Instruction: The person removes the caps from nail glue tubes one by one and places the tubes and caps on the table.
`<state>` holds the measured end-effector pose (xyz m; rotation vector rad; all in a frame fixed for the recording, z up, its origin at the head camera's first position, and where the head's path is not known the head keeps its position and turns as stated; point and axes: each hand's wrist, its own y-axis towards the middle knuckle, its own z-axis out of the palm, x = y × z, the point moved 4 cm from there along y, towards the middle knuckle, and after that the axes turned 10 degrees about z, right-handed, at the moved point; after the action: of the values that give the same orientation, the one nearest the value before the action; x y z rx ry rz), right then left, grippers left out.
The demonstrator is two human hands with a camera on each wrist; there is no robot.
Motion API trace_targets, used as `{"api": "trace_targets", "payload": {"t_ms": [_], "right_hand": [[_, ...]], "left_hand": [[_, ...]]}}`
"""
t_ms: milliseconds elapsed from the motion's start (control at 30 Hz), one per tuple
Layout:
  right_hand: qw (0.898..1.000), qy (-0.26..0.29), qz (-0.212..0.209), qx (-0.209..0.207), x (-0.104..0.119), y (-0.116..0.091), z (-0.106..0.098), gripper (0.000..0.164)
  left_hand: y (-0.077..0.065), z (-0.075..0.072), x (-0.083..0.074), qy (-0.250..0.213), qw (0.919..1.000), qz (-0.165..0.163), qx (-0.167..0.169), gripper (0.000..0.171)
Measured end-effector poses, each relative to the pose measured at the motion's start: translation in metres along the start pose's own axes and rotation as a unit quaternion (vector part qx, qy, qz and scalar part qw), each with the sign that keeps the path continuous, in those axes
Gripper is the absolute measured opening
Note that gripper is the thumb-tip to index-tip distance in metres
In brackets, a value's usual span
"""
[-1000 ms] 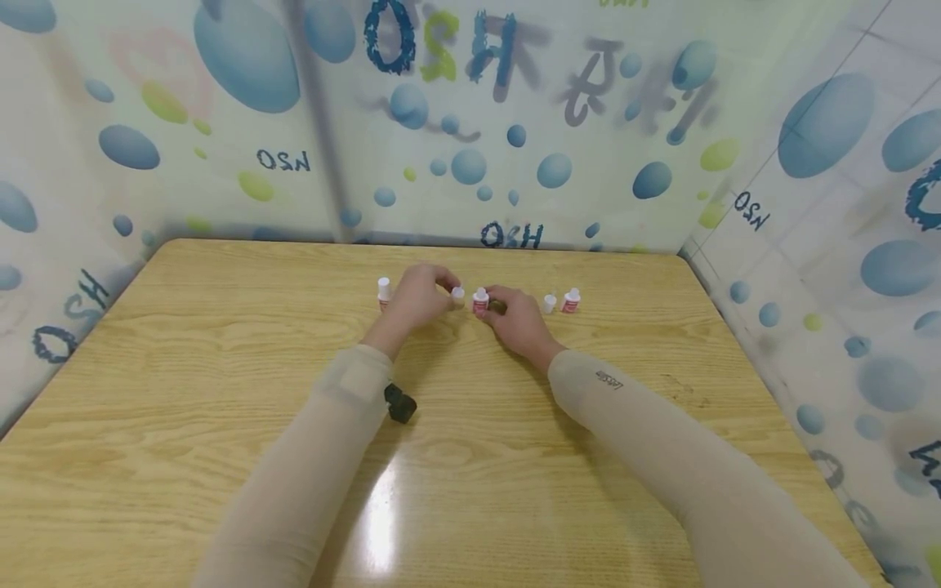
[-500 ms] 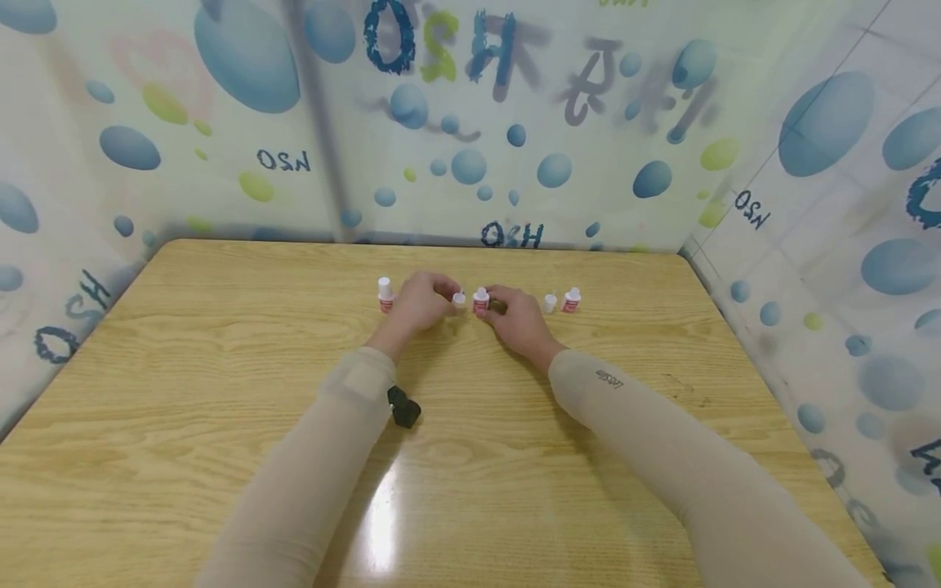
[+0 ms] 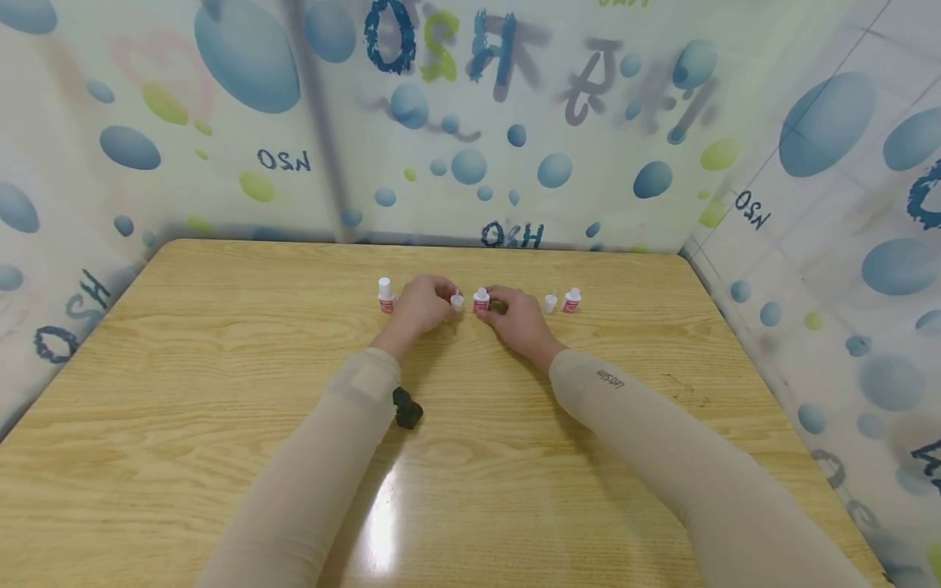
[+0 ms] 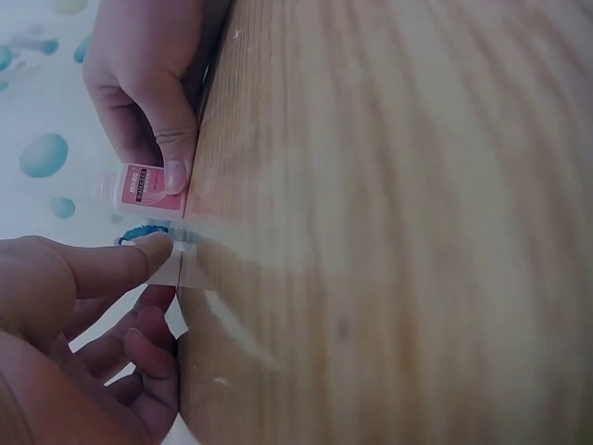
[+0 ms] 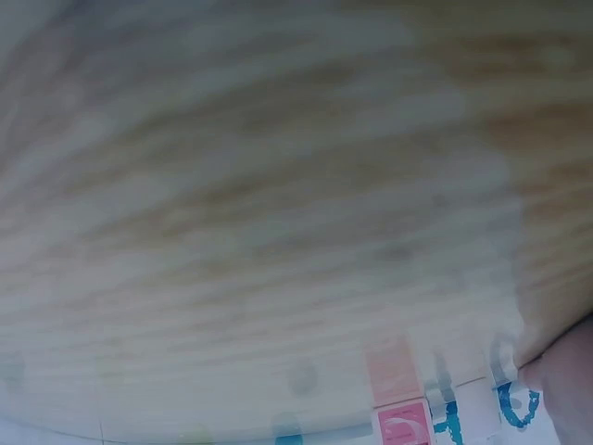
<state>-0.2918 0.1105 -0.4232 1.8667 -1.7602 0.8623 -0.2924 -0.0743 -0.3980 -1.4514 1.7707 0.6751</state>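
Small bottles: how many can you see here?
3: the leftmost bottle beside the left hand, the middle bottle held by the right hand, the rightmost bottle beyond that hand.

The bottle (image 3: pixel 481 293) in the right grip (image 3: pixel 519 320) is white with a pinkish-red label (image 4: pixel 145 188); the small piece (image 3: pixel 457 303) at the left grip (image 3: pixel 422 302) is white. Beneath both, the counter (image 3: pixel 515 490) shows yellow-brown wood grain; beyond them, the pale wall (image 3: pixel 456 224) carries blue and green spots.

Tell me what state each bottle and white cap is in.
Leftmost bottle, upright, capped.
Middle bottle, upright, apparently uncapped, held by right hand.
Rightmost bottle, upright, apparently uncapped.
Left white cap, pinched by left hand.
Right white cap, resting on table.
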Motion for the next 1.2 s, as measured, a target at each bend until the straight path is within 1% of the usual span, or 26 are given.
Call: {"api": "trace_targets", "payload": {"t_ms": [200,433,633,833,1067,1200], "right_hand": [[1.000,-0.003,-0.002,0.000,-0.0003,0.0010,0.0004,0.043],[1.000,-0.003,0.000,-0.003,-0.0008,0.0007,0.0006,0.041],[1.000,0.001,0.000,-0.004,0.0005,0.0002,0.0001,0.042],[1.000,0.003,-0.002,-0.004,0.0017,-0.0002,-0.0010,0.038],[1.000,0.011,-0.008,-0.004,-0.0006,0.0031,0.0001,0.036],[1.000,0.010,-0.005,-0.002,-0.0017,0.0037,0.0012,0.036]], "left_hand": [[-0.0010,0.0005,-0.0011,0.020,0.9998,0.001,0.003,0.031],[-0.0001,0.0024,-0.0027,0.037,0.9993,-0.005,0.003,0.031],[0.0000,0.0032,-0.0048,0.057,0.9984,-0.001,-0.003,0.032],[0.0007,0.0039,-0.0040,0.052,0.9986,-0.007,-0.007,0.036],[0.0037,0.0042,-0.0026,0.051,0.9985,-0.004,-0.016,0.039],[0.0029,0.0036,-0.0010,0.046,0.9988,-0.002,-0.015,0.041]]}}
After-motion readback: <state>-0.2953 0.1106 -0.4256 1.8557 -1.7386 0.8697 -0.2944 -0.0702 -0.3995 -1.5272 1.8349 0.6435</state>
